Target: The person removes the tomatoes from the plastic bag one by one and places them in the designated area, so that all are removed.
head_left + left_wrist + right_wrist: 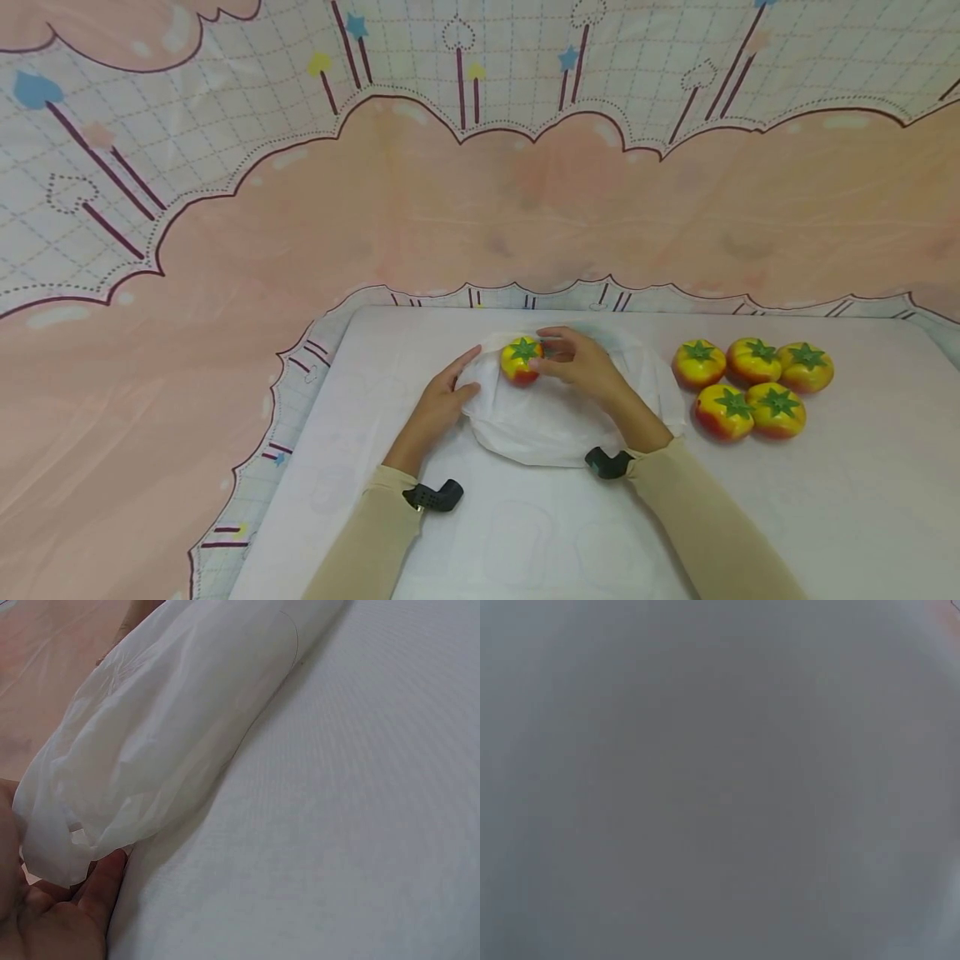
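Note:
A white plastic bag [551, 429] lies spread on the table in the head view. My left hand [442, 404] holds the bag's left edge between thumb and fingers. The left wrist view shows the crumpled bag [150, 742] against the fingers of my left hand [67, 922]. At the bag's far left part is a yellow-red toy tomato [519, 360] with a green star-shaped top. My right hand [588, 367] holds it from the right, thumb overlapping its near side and fingers beyond. The right wrist view is a grey blur and shows no hand.
Several more toy tomatoes [723, 412] stand grouped in two rows on the table, right of the bag. The white table [337, 517] extends in front and to both sides. A peach cloth with a printed pattern [487, 208] hangs behind it.

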{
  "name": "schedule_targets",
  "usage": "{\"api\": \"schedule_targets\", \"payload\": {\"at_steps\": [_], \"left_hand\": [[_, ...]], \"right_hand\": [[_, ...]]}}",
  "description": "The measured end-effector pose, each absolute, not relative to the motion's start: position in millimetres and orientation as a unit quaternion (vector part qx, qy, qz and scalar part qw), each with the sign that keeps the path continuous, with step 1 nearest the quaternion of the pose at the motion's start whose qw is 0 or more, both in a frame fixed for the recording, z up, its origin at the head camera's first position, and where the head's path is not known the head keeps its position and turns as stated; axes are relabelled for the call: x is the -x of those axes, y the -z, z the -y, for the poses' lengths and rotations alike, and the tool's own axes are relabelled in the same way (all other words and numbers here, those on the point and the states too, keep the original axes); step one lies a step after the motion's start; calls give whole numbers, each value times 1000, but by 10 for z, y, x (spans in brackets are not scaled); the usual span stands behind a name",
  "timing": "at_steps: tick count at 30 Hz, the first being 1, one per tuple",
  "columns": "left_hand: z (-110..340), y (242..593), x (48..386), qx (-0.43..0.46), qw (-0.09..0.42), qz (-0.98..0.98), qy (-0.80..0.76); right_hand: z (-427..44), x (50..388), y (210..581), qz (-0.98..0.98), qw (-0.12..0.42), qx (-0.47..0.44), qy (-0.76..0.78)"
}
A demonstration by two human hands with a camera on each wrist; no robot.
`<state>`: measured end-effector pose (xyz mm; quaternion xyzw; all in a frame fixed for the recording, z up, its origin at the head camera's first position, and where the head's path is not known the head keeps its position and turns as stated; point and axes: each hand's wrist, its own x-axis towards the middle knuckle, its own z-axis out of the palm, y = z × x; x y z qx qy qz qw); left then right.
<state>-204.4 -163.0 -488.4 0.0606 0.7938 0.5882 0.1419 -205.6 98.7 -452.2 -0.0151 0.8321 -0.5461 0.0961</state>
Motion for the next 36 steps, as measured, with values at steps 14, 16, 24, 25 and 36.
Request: {"api": "schedule_targets", "payload": {"at_steps": [14,16,24,25,36], "left_hand": [[1633,4880,2039,-66,138,-794,-588],[1631,4877,2039,-65,138,-796,-586],[1631,4887,2052,-65,137,-793,-590],[1631,4889,2054,-66,137,-793,-590],[1632,4883,2052,-63,140,-797,-583]], "right_hand": [[-884,2070,4552,-838,95,-3,537],[-874,2066,4547,-839,95,-5,535],[-852,2078,4590,-850,84,3,520],[-850,2079,4597,-852,82,4,517],[-808,2083,4609,-858,76,-4,509]]}}
